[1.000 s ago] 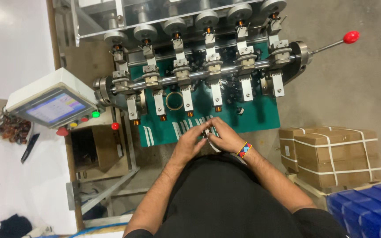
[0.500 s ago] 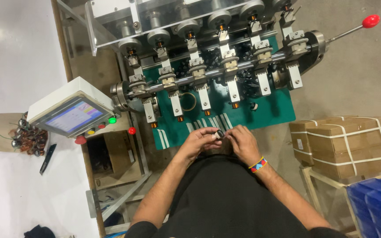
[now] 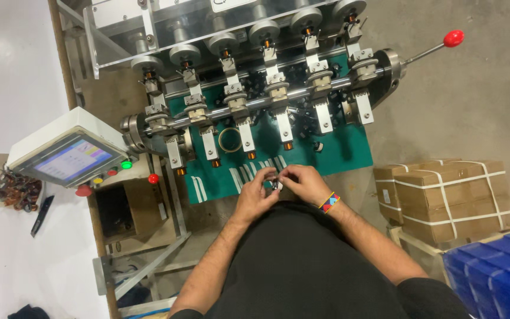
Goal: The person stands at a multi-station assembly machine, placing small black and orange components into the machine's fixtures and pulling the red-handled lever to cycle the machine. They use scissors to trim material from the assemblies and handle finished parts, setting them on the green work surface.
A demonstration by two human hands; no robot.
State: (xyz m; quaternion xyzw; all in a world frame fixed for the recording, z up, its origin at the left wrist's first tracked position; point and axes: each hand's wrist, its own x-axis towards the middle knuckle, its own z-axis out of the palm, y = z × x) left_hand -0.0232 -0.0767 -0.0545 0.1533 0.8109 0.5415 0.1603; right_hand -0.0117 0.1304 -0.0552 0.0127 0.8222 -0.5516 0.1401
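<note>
My left hand [image 3: 256, 194] and my right hand [image 3: 302, 182] meet over the front edge of a green work surface [image 3: 337, 150]. Both pinch one small dark part [image 3: 276, 185] between their fingertips; its shape is too small to tell. A coloured woven band [image 3: 329, 202] circles my right wrist. Beyond the hands stands a winding machine [image 3: 255, 88] with several spindle stations on a steel shaft, each ending in a white arm with a copper-coloured tip. Short white strips [image 3: 249, 174] and a thin ring [image 3: 230, 139] lie on the green surface.
A lever with a red knob [image 3: 453, 38] sticks out at the machine's right. A control box with a lit screen and coloured buttons [image 3: 69, 156] sits left. Strapped cardboard boxes [image 3: 444, 198] and blue bins [image 3: 494, 274] stand right. Copper coils [image 3: 13, 190] lie far left.
The view has shifted, so the machine sits lower and more to the right in frame. My hands stay together on the small part in front of my body.
</note>
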